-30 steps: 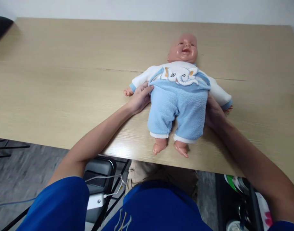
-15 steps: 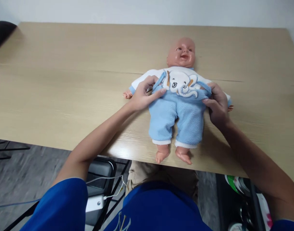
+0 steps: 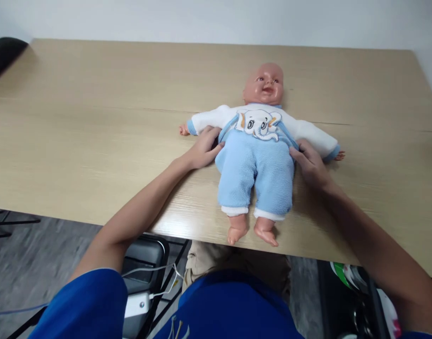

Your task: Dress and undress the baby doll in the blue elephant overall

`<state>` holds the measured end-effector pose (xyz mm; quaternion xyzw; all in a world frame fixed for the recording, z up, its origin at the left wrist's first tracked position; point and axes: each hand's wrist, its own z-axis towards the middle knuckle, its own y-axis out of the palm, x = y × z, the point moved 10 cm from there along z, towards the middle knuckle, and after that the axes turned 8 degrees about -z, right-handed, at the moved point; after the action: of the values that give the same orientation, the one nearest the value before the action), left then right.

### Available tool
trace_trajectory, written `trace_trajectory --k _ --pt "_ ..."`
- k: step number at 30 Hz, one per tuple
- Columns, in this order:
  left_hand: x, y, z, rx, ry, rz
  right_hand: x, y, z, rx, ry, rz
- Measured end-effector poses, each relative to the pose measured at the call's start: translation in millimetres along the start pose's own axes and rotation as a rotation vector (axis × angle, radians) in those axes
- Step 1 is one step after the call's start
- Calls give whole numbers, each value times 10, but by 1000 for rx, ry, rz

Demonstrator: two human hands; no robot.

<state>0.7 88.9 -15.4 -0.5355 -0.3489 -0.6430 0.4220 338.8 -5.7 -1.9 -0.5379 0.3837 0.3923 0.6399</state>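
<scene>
A plastic baby doll in light-blue fleece overalls (image 3: 258, 165) lies face-up, right of frame centre, on the pale wooden table (image 3: 95, 122). The left hand (image 3: 203, 149) and right hand (image 3: 307, 162) pinch the overalls' 2 sides at the waist.

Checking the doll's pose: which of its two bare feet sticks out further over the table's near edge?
The foot nearer the right hand; its toes pass the edge.
</scene>
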Motion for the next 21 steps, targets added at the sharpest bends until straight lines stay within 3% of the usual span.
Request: trace_trajectory --k 4,8,13,21 --pt "-88 95 -75 -7 -46 -79 65 162 -138 15 134 311" --pt "-247 215 -179 126 -94 -251 79 398 -151 47 261 583" --pt "-414 345 -207 260 -163 -468 29 382 -92 58 213 580" --pt "-299 368 -137 190 -138 -498 119 249 45 85 138 545"
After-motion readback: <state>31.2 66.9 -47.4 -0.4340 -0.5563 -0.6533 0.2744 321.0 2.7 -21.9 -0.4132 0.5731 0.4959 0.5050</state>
